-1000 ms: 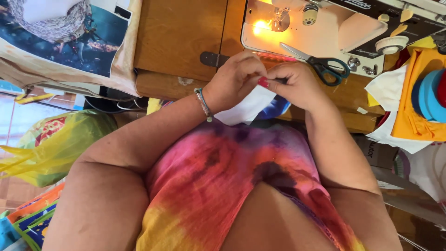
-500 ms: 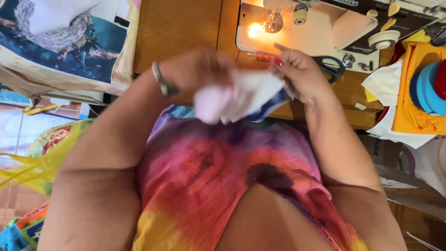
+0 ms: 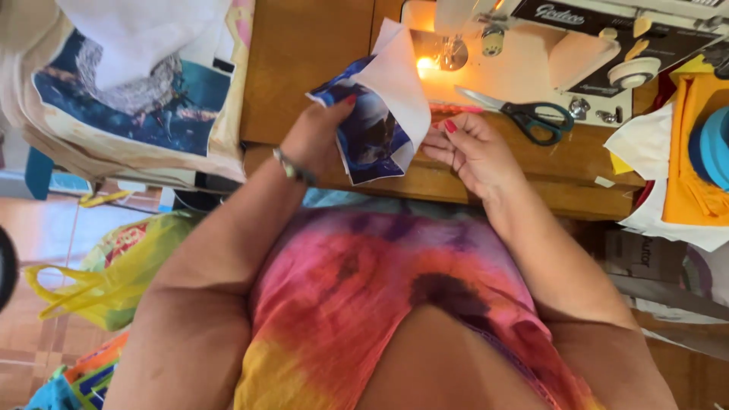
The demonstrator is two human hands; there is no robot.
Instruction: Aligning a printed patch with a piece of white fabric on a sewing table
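My left hand (image 3: 317, 135) grips a small fabric piece (image 3: 376, 114), blue-printed on one side and white on the other, and holds it up over the wooden table edge (image 3: 456, 186). My right hand (image 3: 469, 148) hovers just right of the fabric, fingers loosely curled, its fingertips close to the fabric's right edge; nothing shows in it. A sewing machine (image 3: 531, 53) with its lamp lit stands just beyond the hands. Black-handled scissors (image 3: 524, 114) lie on its base, right of the needle.
A stack of printed fabric (image 3: 129, 91) lies on the table at the left. Orange cloth (image 3: 695, 152) and a blue roll (image 3: 714, 144) sit at the right. A yellow-green plastic bag (image 3: 114, 266) rests on the floor at the left.
The fabric was bunched between both hands near my chest; now my left hand has lifted it and it hangs spread out. My right hand has let go and moved right.
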